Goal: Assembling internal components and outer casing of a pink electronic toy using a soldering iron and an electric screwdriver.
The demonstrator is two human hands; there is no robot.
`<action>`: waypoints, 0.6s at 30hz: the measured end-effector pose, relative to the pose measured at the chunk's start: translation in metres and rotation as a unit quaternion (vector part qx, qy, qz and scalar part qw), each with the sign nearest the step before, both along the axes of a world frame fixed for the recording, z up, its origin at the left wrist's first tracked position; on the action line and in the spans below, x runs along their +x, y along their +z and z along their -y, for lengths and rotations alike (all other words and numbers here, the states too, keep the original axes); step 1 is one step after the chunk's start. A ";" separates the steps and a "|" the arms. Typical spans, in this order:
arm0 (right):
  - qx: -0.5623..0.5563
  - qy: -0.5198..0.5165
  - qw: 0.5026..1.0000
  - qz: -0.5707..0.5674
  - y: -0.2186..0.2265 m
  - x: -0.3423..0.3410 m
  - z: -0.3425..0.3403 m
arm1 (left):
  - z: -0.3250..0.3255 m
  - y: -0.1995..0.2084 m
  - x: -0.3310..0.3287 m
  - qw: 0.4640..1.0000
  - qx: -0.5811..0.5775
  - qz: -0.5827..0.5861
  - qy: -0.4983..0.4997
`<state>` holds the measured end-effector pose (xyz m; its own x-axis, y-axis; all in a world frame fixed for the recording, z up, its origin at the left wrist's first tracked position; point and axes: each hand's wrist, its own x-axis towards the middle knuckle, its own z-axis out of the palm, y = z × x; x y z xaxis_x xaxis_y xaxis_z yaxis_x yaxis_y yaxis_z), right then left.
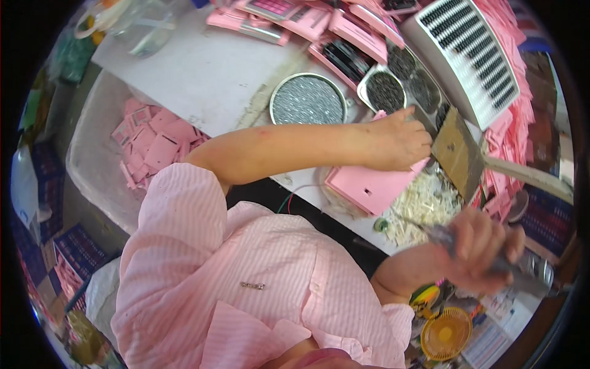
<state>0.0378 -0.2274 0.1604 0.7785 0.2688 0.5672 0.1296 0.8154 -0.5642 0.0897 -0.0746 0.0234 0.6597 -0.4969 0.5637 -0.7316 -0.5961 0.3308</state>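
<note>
My left hand (399,142) lies over the far edge of a flat pink plastic panel (372,189), near a small tray of dark screws (382,92). Its fingers curl downward, and whatever is in them is hidden. Closer to my body, my right hand (479,252) is wrapped round a grey electric screwdriver (519,278), blurred by motion. The tool's thin tip points left, toward a pile of small whitish plastic parts (427,200) beside the panel. A small green ring-shaped thing (381,225) lies at that pile's near edge.
A round tin of silvery pins (308,101) stands left of the screw tray. Pink cases (359,37) are stacked behind. A white rack with dark rows (470,55) stands far right, near a brown board (458,150). A bin of pink pieces (92,154) stands left.
</note>
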 end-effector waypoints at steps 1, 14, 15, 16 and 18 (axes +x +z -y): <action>0.042 0.020 0.999 -0.004 0.009 -0.002 0.011 | -0.024 0.018 -0.016 0.998 -0.054 -0.024 0.002; -0.172 -0.028 0.983 -0.051 -0.025 0.018 0.040 | -0.287 0.053 -0.272 0.858 0.048 -0.295 0.418; -0.199 -0.056 0.978 -0.040 -0.028 0.018 0.035 | -0.272 0.061 -0.246 0.882 0.000 -0.252 0.398; -0.225 -0.086 0.970 -0.029 -0.029 0.020 0.032 | -0.261 0.065 -0.219 0.891 -0.026 -0.240 0.384; -0.281 -0.165 0.945 -0.020 -0.029 0.021 0.029 | -0.242 0.067 -0.155 0.930 -0.054 -0.166 0.324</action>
